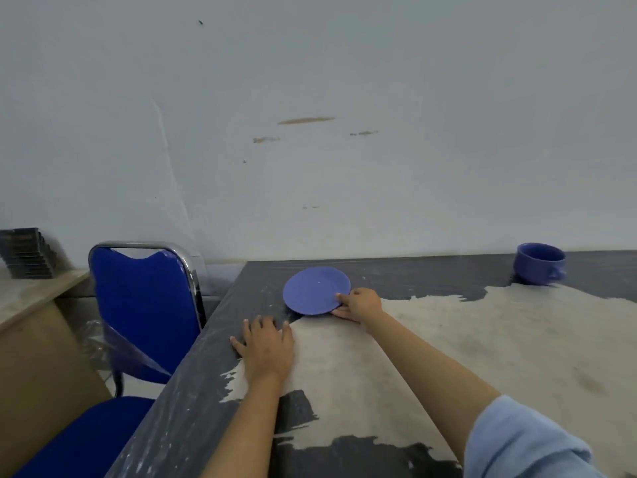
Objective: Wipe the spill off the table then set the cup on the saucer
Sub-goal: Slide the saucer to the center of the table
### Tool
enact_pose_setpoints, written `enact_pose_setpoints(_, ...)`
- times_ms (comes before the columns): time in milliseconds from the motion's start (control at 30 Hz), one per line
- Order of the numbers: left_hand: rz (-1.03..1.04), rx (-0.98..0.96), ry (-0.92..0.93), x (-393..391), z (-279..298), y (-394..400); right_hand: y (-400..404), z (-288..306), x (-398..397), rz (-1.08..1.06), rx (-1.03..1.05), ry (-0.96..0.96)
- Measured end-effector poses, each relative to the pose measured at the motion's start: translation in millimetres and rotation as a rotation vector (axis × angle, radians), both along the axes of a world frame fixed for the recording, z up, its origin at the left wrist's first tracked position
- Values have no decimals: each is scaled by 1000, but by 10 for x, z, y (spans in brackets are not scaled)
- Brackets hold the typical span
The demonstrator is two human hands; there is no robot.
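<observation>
Right hand (pixel 358 302) fingers pinching saucer (pixel 315 290) rim; cup (pixel 539 269) far right, nearer right hand; left hand (pixel 265 350) fingers spread flat on table (pixel 431 339).

Two bare forearms in shot, no rings, no watch, no gloves. The right arm wears a pale blue sleeve (pixel 524 443), soft fabric bunched above the elbow; the left arm shows no sleeve.

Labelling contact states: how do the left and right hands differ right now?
The left hand lies flat, palm down on the table, holding nothing; the right hand pinches the saucer rim. Left sits nearer the table's edge, right reaches farther. Both forearms are bare.
</observation>
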State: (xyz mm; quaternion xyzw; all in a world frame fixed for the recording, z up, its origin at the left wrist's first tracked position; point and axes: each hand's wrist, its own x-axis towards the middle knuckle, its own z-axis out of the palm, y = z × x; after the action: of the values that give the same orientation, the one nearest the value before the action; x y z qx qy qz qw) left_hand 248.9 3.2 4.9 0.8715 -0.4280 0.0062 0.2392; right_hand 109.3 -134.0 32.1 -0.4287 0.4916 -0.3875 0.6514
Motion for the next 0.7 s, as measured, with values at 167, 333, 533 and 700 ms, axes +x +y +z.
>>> enact_pose_setpoints(167, -85, -43, -307, -112, 53, 78, 175, 84, -610, 4, -56, 1)
enact_pose_setpoints(333, -85, 36, -228, -358, 251, -33, 369, 197, -1260, 20, -131, -5)
enact_pose_setpoints(533, -302, -332, 1013, -1251, 469, -200, 654, 282, -1973, 8, -140, 14)
enact_pose_setpoints(700, -423, -335, 929, -1813, 267, -203, 856, 214, -2552, -6, -91, 106)
